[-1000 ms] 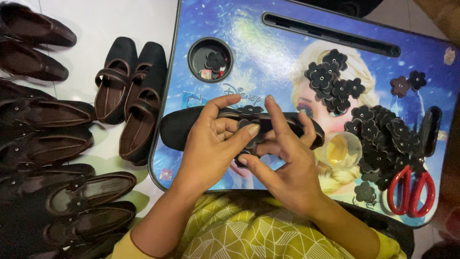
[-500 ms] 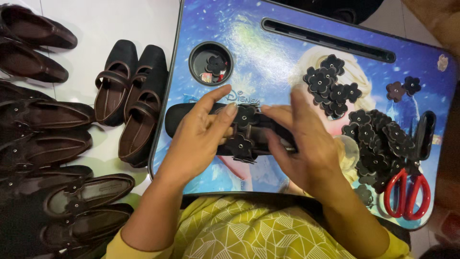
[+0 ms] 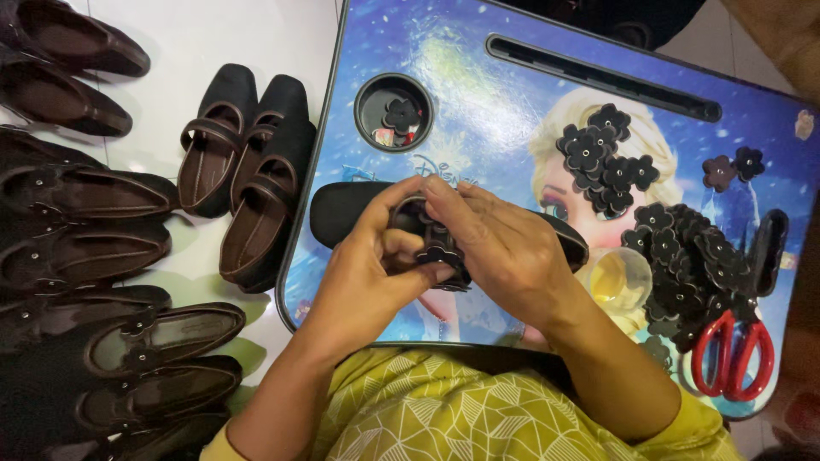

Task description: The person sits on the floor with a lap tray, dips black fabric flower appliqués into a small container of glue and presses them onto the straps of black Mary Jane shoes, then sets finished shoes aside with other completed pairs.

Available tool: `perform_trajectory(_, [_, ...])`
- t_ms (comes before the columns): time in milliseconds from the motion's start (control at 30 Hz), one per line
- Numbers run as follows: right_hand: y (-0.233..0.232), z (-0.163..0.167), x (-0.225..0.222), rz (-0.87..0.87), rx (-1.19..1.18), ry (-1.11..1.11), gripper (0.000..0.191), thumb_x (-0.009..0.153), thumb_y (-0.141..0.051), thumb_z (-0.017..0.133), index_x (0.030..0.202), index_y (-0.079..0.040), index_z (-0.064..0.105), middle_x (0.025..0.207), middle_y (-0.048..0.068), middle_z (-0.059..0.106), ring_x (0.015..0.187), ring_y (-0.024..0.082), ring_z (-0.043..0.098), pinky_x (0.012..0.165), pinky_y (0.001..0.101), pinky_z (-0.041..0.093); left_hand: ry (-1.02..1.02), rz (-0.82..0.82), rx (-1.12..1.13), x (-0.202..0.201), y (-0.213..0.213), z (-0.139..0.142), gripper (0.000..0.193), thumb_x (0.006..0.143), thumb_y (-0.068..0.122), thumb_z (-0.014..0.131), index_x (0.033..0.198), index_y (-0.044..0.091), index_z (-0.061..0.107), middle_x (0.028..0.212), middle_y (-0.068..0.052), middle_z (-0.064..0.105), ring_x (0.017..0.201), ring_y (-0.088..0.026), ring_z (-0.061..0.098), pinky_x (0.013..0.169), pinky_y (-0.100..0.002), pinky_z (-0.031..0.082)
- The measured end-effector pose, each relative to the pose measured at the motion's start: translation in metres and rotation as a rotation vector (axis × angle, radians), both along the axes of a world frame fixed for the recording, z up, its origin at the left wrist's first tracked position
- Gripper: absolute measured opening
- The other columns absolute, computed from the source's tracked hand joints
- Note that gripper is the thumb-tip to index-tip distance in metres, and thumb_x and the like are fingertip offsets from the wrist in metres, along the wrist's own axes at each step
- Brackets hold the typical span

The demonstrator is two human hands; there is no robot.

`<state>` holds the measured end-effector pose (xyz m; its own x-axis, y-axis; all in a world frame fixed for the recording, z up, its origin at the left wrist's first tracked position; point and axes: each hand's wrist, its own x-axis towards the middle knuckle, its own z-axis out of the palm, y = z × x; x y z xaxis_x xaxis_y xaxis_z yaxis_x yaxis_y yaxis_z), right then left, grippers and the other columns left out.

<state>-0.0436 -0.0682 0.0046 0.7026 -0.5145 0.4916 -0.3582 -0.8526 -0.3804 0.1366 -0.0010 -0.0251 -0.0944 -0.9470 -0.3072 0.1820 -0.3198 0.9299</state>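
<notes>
While lying on the tray [image 3: 478, 102], black shoe [image 3: 342, 213], clasped between both hands [image 3: 444, 256].

White floor [image 3: 256, 38], blue lap table [image 3: 478, 94]

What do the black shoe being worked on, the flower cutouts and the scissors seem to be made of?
Black shoe: matte, suede-like fabric by its look, with no shine. Flower cutouts: flat black pieces, likely felt or faux leather; too small to tell which. Scissors: glossy red handles, probably plastic; the blades are mostly hidden.
</notes>
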Motion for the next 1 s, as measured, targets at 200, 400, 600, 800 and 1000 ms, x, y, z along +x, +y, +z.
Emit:
perform_trajectory(200, [0.007, -0.001, 0.0, -0.092, 0.064, -0.037, 0.057, 0.087, 0.016, 0.067, 0.141, 0.006, 0.051, 0.119, 0.019, 0.071, 0.11, 0.033, 0.074, 0.101, 0.0417, 0.06, 0.125, -0.038, -0.049, 0.002, -0.003, -0.013, 0.078, 0.081, -0.006, 0.078, 0.15, 0.004, 0.044, 0.094, -0.006, 0.073, 0.09, -0.009, 0.068, 0.08, -0.026, 0.054])
perform_trajectory(400, [0.039, 0.013, -0.017, -0.245, 0.252, -0.051, 0.096, 0.085, 0.006, 0.072, 0.154, 0.005, 0.005, 0.12, 0.018, 0.07, 0.12, 0.034, 0.067, 0.108, 0.0455, 0.048, 0.231, -0.072, -0.023, 0.01, 0.002, -0.013, 0.085, 0.087, 0.0, 0.075, 0.16, 0.008, 0.031, 0.102, -0.01, 0.075, 0.092, -0.011, 0.069, 0.082, -0.026, 0.054])
perform_trajectory(600, [0.06, -0.004, -0.019, -0.339, 0.285, 0.115, 0.119, 0.075, -0.021, 0.091, 0.158, 0.009, 0.012, 0.101, 0.008, 0.073, 0.117, 0.035, 0.067, 0.119, 0.0552, 0.031, 0.332, 0.024, -0.087, 0.001, 0.005, -0.023, 0.08, 0.092, 0.001, 0.071, 0.16, 0.005, 0.03, 0.11, -0.013, 0.074, 0.1, -0.012, 0.069, 0.086, -0.025, 0.056])
perform_trajectory(800, [0.063, -0.023, -0.006, -0.451, 0.32, 0.052, 0.088, 0.079, -0.012, 0.088, 0.15, 0.006, 0.038, 0.108, 0.019, 0.075, 0.109, 0.029, 0.072, 0.094, 0.0371, 0.054, 0.342, 0.1, -0.11, -0.006, 0.005, -0.022, 0.077, 0.094, 0.004, 0.072, 0.16, 0.007, 0.034, 0.114, -0.015, 0.072, 0.102, -0.015, 0.068, 0.083, -0.027, 0.056])
perform_trajectory(1000, [0.067, -0.018, 0.005, -0.424, 0.279, 0.003, 0.101, 0.079, -0.014, 0.087, 0.154, 0.014, 0.026, 0.113, 0.022, 0.068, 0.096, 0.027, 0.07, 0.089, 0.0341, 0.055, -0.129, 0.197, -0.144, 0.011, 0.017, 0.001, 0.061, 0.094, 0.017, 0.073, 0.151, 0.01, 0.05, 0.113, -0.008, 0.077, 0.1, -0.014, 0.075, 0.082, -0.026, 0.059])
